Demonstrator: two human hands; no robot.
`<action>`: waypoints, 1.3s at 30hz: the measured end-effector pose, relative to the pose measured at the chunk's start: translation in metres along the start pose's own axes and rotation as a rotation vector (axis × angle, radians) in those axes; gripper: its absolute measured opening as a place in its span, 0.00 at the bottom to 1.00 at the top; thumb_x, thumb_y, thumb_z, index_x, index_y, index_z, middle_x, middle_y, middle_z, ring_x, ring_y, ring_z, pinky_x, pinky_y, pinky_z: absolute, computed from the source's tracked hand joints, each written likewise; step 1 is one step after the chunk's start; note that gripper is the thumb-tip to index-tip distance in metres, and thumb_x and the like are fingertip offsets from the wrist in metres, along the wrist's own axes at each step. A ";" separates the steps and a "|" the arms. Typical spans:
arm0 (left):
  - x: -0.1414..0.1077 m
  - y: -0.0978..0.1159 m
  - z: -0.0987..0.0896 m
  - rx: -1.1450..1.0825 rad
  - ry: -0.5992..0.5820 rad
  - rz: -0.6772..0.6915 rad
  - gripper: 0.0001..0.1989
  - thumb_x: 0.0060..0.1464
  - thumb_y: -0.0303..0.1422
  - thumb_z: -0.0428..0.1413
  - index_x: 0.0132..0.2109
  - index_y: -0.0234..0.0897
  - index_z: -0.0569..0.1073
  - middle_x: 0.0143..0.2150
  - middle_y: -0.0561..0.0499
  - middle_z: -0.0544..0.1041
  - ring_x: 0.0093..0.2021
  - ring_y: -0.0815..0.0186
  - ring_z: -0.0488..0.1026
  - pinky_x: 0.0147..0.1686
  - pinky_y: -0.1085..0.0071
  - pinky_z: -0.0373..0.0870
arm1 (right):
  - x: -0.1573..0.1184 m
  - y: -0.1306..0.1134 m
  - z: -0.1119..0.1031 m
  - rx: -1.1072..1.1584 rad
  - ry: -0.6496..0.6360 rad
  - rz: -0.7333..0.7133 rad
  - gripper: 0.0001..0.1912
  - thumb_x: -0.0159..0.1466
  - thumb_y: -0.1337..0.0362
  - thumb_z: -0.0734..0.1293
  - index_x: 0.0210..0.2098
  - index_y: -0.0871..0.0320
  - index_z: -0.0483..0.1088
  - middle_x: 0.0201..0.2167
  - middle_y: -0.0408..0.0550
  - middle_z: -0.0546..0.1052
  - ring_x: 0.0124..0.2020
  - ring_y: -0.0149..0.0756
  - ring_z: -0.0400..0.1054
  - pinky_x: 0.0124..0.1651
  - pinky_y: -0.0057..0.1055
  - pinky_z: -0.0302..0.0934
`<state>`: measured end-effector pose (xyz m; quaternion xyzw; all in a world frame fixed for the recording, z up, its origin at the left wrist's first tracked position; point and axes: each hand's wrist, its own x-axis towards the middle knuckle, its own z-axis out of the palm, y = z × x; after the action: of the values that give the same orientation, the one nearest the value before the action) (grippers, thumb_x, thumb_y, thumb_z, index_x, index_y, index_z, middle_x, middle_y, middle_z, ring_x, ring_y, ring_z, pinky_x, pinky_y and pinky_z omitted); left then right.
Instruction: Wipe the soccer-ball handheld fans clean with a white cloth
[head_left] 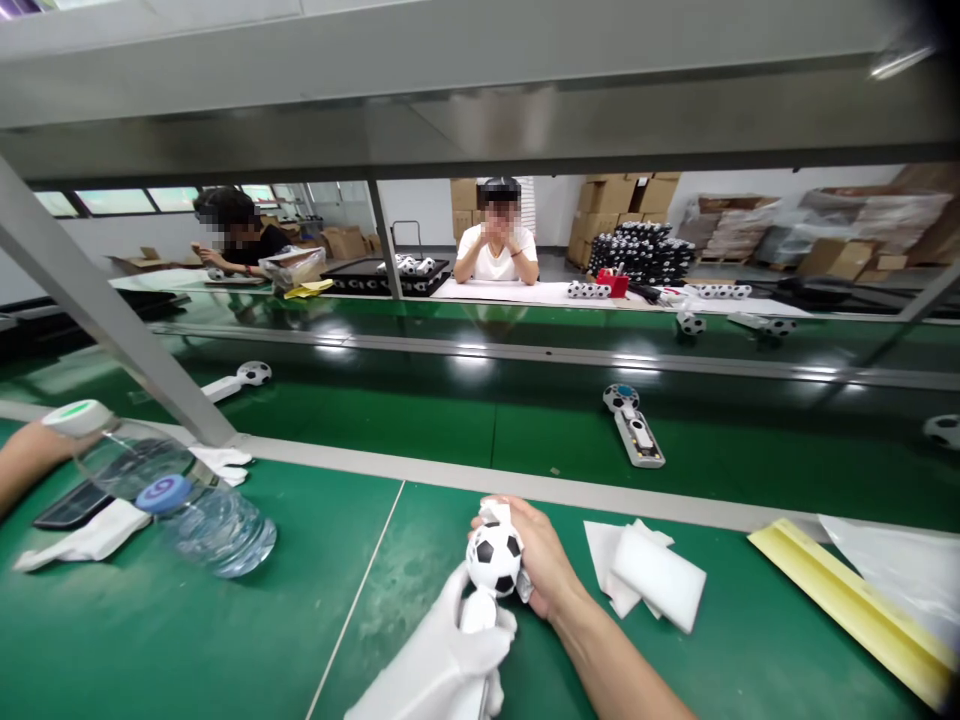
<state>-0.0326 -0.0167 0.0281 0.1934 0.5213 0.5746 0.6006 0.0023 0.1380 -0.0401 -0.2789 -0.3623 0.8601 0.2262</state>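
Observation:
A white handheld device with a soccer-ball head (495, 560) is held over the near bench. My left hand (457, 650), in a white glove, is wrapped around its white handle below the ball. At the ball's far right side, my bare right hand (540, 555) is closed around a crumpled white cloth (495, 513) that presses against the ball. The palm and some fingertips of the right hand are hidden behind the ball. Right of my hands lies a white sponge block (660, 577) on thin white sheets (602, 560).
A water bottle (217, 525) leans at left, near white gloves (94, 535) and another person's arm (26, 460). A yellow strip (847, 610) lies right. Beyond the ledge, an opened ball-headed device (634, 425) rests on the green line. Two people sit opposite. A slanted post (120, 300) stands left.

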 end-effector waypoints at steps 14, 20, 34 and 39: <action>0.017 -0.032 -0.023 -0.162 -0.016 -0.026 0.14 0.58 0.37 0.52 0.48 0.32 0.66 0.38 0.49 0.70 0.30 0.71 0.69 0.27 0.74 0.71 | -0.017 -0.005 -0.009 -0.895 -0.328 -0.608 0.13 0.65 0.63 0.57 0.44 0.51 0.71 0.42 0.45 0.76 0.44 0.37 0.67 0.47 0.34 0.60; 0.019 -0.029 -0.022 -0.184 -0.006 -0.020 0.15 0.59 0.36 0.52 0.50 0.32 0.65 0.39 0.48 0.70 0.30 0.71 0.69 0.27 0.74 0.71 | 0.000 0.003 -0.017 -0.441 -0.033 -0.295 0.15 0.61 0.55 0.62 0.40 0.59 0.70 0.42 0.55 0.75 0.41 0.46 0.70 0.43 0.41 0.64; 0.017 -0.024 -0.024 -0.217 0.035 -0.077 0.20 0.61 0.44 0.46 0.50 0.33 0.66 0.37 0.49 0.72 0.30 0.69 0.72 0.26 0.73 0.72 | -0.006 0.000 -0.009 -0.489 -0.125 -0.313 0.11 0.59 0.58 0.66 0.38 0.57 0.74 0.39 0.51 0.76 0.42 0.43 0.70 0.44 0.36 0.62; 0.012 -0.005 -0.022 -0.210 0.035 -0.083 0.29 0.62 0.48 0.32 0.50 0.33 0.67 0.35 0.51 0.74 0.33 0.64 0.74 0.28 0.71 0.74 | 0.009 -0.006 -0.022 -0.125 0.066 -0.178 0.19 0.51 0.54 0.71 0.37 0.59 0.70 0.33 0.52 0.77 0.34 0.46 0.73 0.34 0.37 0.67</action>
<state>-0.0513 -0.0152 0.0101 0.0977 0.4762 0.6039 0.6316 0.0105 0.1585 -0.0511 -0.2875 -0.4311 0.8025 0.2957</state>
